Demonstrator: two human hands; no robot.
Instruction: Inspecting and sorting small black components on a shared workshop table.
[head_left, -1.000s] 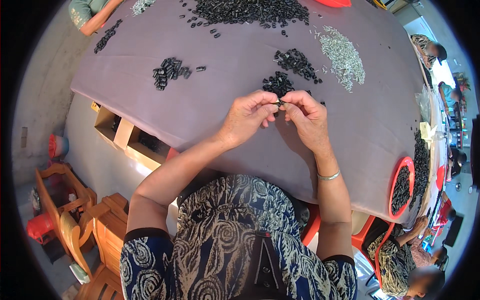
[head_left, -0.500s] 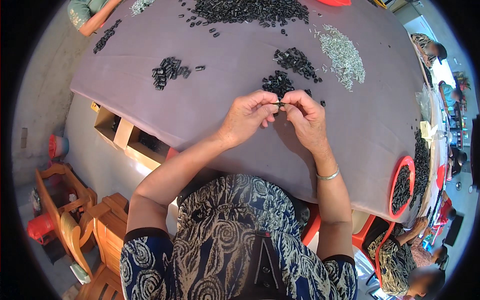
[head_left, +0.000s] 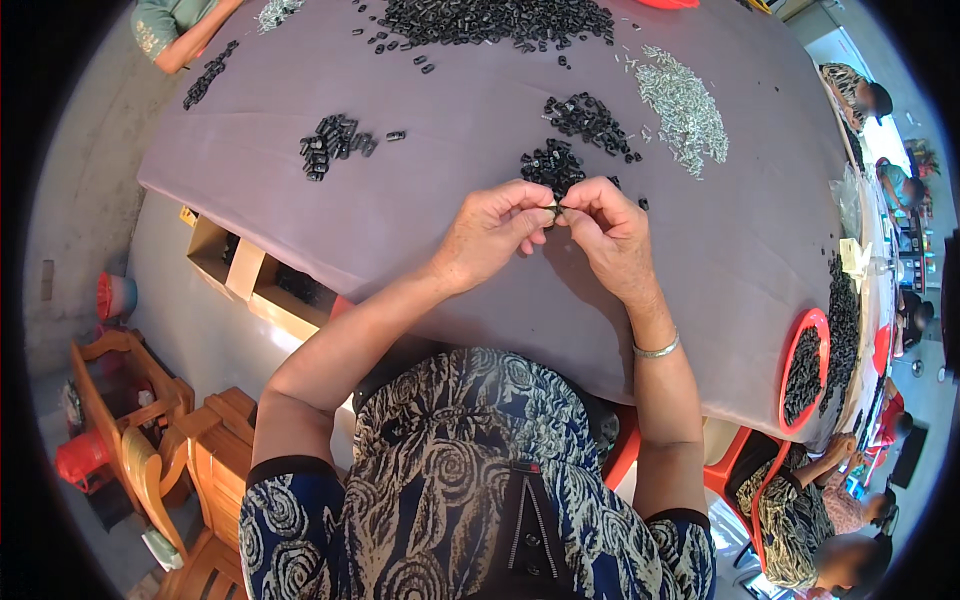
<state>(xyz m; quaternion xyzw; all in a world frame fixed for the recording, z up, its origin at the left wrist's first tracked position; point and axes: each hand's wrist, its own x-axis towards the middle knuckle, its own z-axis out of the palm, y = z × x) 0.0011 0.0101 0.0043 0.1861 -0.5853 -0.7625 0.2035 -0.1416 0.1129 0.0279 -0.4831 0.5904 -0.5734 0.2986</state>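
My left hand point(head_left: 492, 232) and my right hand point(head_left: 608, 230) meet fingertip to fingertip over a table draped in a mauve cloth point(head_left: 420, 230). Together they pinch a small black part point(head_left: 553, 209); a thin metal piece may be with it, too small to tell. Just beyond my fingers lies a small heap of black parts point(head_left: 552, 164). Further right sits another black heap point(head_left: 590, 120) and a pile of small silvery metal pieces point(head_left: 685, 105). A silver bangle is on my right wrist.
A large spread of black parts point(head_left: 500, 18) lies at the far edge, a small cluster point(head_left: 333, 140) to the left. A red tray point(head_left: 805, 370) of black parts sits at the right edge. Cardboard boxes point(head_left: 245, 275) and wooden chairs point(head_left: 170, 440) stand left; other people sit around.
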